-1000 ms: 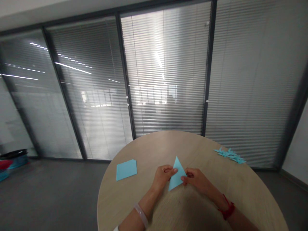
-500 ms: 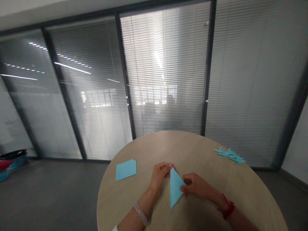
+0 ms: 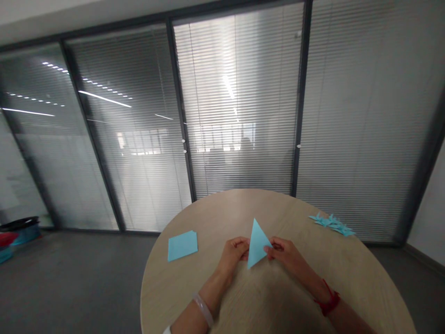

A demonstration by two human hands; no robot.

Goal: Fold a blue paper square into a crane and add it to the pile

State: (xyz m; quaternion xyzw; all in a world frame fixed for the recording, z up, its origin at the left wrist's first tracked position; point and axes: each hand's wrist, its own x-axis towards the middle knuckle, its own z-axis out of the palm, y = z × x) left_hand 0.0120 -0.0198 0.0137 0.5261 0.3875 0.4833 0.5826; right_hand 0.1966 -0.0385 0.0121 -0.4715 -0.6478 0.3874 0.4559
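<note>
- The left grip (image 3: 231, 255) and right grip (image 3: 283, 250) pinch a folded triangle of pale blue paper (image 3: 256, 245), held upright between them above the counter (image 3: 222, 218).
- Left of the grip: a stack of blue paper squares (image 3: 182, 246).
- Farther right of the grip: a pile of folded blue paper pieces (image 3: 332, 223).
- Folding appears in hand; the next crease would seem to call for steady pinching.

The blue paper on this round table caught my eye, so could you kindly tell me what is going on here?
A person is holding a triangle of light blue paper between both hands, with the left hand at its left edge and the right hand pinching its right side. A stack of blue paper squares lies on the round wooden table to their left. A pile of small blue paper pieces sits near the table's far right edge.
</note>
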